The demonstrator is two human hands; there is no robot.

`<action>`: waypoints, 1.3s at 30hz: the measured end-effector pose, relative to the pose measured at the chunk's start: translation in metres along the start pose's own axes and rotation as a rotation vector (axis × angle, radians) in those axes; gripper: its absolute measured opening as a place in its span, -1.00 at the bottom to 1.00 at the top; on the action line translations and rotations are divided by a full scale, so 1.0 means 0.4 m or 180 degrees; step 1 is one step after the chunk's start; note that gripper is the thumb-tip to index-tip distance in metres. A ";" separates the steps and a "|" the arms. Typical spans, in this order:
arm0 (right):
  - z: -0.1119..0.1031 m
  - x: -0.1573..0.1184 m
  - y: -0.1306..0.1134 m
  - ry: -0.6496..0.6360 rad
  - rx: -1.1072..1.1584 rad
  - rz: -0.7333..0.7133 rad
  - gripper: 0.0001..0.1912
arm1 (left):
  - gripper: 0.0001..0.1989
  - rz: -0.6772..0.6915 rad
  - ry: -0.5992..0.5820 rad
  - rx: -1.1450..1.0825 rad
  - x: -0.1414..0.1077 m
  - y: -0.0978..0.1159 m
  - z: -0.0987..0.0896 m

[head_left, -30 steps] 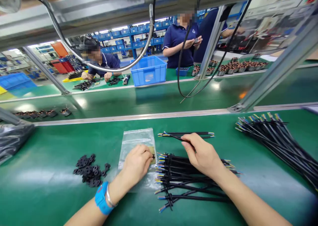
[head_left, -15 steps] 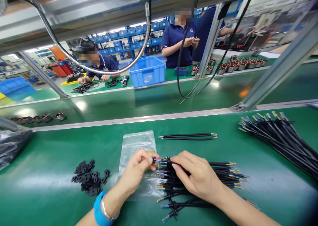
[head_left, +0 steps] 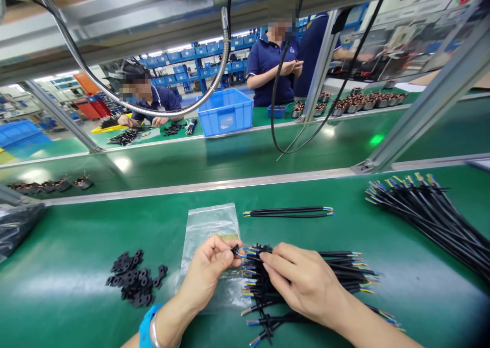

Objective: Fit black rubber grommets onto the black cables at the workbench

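Note:
Between the thumb and fingers of my left hand [head_left: 212,264] is a small black plastic clip [head_left: 235,249], up against the coloured wire ends of a black cable. My right hand [head_left: 302,274] is closed on that cable, its fingers over the pile of short black cables [head_left: 340,271]. Blue, yellow and brown wire ends stick out at both sides of the pile. Beneath my left hand lies a clear plastic bag [head_left: 210,220]. A heap of loose black clips [head_left: 136,281] rests left of it. My right fingers hide part of the held cable.
A few cables [head_left: 287,212] lie behind the pile, and a large cable bundle [head_left: 421,205] is at the right. A dark plastic bag [head_left: 19,228] sits far left. Metal posts [head_left: 421,82] and hanging black cords [head_left: 277,108] stand ahead. Beyond are co-workers and a blue crate [head_left: 225,113].
The black clip shows more clearly in my left fingers, at the wire ends. My right hand has shifted slightly down. The whole view has moved a little.

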State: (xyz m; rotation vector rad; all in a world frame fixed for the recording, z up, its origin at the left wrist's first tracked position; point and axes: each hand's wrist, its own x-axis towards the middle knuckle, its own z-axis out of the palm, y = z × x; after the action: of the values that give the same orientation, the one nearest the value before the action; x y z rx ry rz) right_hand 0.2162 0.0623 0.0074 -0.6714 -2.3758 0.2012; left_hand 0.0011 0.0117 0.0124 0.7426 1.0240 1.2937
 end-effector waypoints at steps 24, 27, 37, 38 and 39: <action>0.001 0.020 -0.056 -0.0437 -0.0323 0.0075 -0.77 | -0.75 -0.0191 0.0032 0.0143 -0.017 -0.039 0.024; -0.001 0.022 -0.048 -0.0517 -0.0033 0.0204 -0.79 | -0.76 -0.0176 0.0068 0.0159 -0.018 -0.041 0.024; -0.011 0.033 -0.044 -0.0686 0.1185 0.0951 -0.82 | -0.76 0.0063 0.0108 0.0413 -0.024 -0.047 0.010; -0.014 0.035 -0.044 -0.0676 0.1382 0.0972 -0.82 | -0.77 0.0086 0.0112 0.0446 -0.023 -0.047 0.008; -0.018 0.038 -0.043 -0.0688 0.1564 0.1002 -0.82 | -0.77 0.0095 0.0113 0.0470 -0.021 -0.047 0.007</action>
State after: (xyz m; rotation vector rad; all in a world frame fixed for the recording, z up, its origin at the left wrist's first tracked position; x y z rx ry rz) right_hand 0.2036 0.0552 0.0266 -0.8035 -2.2692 1.0001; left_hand 0.0114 0.0006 -0.0019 0.8519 1.1502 1.2704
